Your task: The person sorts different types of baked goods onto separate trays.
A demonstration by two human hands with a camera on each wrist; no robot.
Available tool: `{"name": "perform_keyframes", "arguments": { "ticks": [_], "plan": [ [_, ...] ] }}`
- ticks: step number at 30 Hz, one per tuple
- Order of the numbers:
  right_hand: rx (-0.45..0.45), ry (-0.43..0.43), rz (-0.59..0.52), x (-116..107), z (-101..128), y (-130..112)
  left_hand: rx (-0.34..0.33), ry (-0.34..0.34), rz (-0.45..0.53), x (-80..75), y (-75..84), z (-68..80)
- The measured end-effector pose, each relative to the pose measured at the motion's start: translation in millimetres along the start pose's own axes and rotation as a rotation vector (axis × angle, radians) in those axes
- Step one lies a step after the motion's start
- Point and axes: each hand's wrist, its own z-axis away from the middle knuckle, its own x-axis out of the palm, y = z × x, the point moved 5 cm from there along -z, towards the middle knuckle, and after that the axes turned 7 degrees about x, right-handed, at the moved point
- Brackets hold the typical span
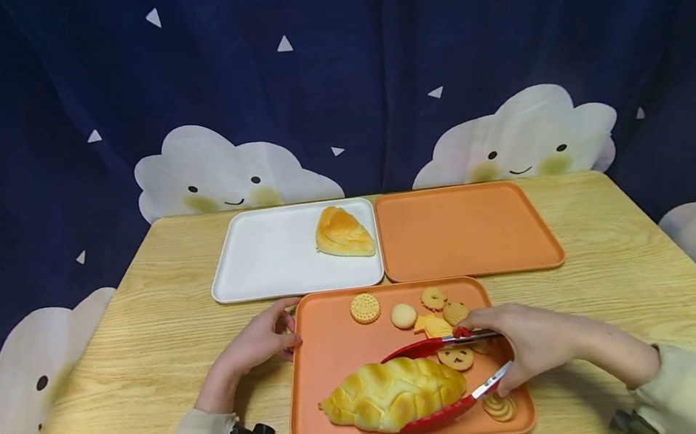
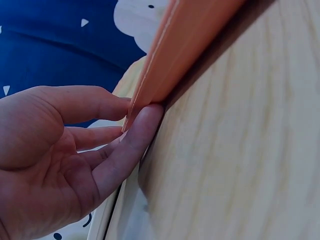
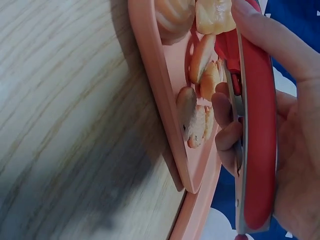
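A braided golden loaf (image 1: 393,393) lies on the near orange tray (image 1: 332,344) among several small biscuits (image 1: 365,308). My right hand (image 1: 526,347) grips red-tipped metal tongs (image 1: 438,381), whose two arms straddle the loaf's right end. In the right wrist view the fingers (image 3: 260,35) curl round the tongs (image 3: 257,135) above the tray's rim (image 3: 155,85). My left hand (image 1: 261,340) holds the tray's left edge. The left wrist view shows the thumb and a finger (image 2: 140,135) pinching the rim (image 2: 170,55).
A white tray (image 1: 267,257) at the back holds a triangular pastry (image 1: 342,232). An orange tray (image 1: 462,231) with nothing on it sits beside it on the right. All stand on a wooden table (image 1: 624,261) before a dark blue curtain with cloud figures.
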Motion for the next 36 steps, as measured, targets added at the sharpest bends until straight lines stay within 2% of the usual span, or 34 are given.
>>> {"name": "perform_keyframes", "arguments": {
  "ticks": [14, 25, 32, 36],
  "plan": [
    [-0.013, 0.016, -0.090, -2, 1, 3, 0.003, -0.003, 0.010, 1.4, 0.0, 0.2],
    [-0.025, 0.092, -0.181, -24, -11, 6, 0.012, -0.003, 0.010, 0.5, -1.1, 0.1],
    [0.044, 0.179, -0.122, -36, -24, 10, 0.014, 0.001, 0.022, 0.7, -1.9, -0.2],
    [0.071, 0.208, -0.127, -38, -36, 10, 0.014, 0.012, -0.002, -0.2, -0.5, -0.2]
  ]
}}
